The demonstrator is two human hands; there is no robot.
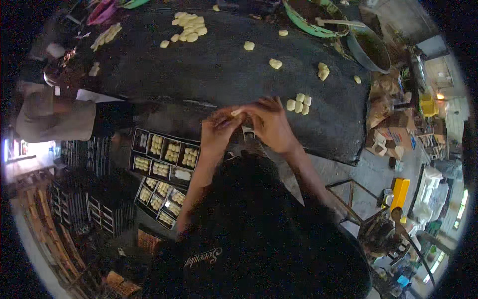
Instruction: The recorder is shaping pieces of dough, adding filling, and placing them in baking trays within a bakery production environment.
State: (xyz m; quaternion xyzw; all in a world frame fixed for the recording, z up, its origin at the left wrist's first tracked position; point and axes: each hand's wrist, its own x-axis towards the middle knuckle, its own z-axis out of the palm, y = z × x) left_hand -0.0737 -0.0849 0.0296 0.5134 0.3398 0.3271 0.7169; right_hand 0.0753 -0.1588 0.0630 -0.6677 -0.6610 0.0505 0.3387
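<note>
My left hand (218, 127) and my right hand (269, 122) meet at the near edge of a dark worktable (199, 74). Between their fingertips they pinch a small pale piece of dough (237, 112), mostly covered by the fingers. Just right of my right hand, several dough balls (299, 104) sit pressed together on the table. Farther off lie single lumps, among them one dough lump (275, 64) and a taller dough lump (323, 71). A larger heap of dough pieces (189, 28) rests at the far side.
Left of my left arm, black divided trays (133, 155) hold rows of dough balls. A green-rimmed bowl (298, 22) and a grey basin (355, 50) stand at the table's far right. Another person (57, 117) is at the left. Cardboard boxes (398, 130) lie beyond the right edge.
</note>
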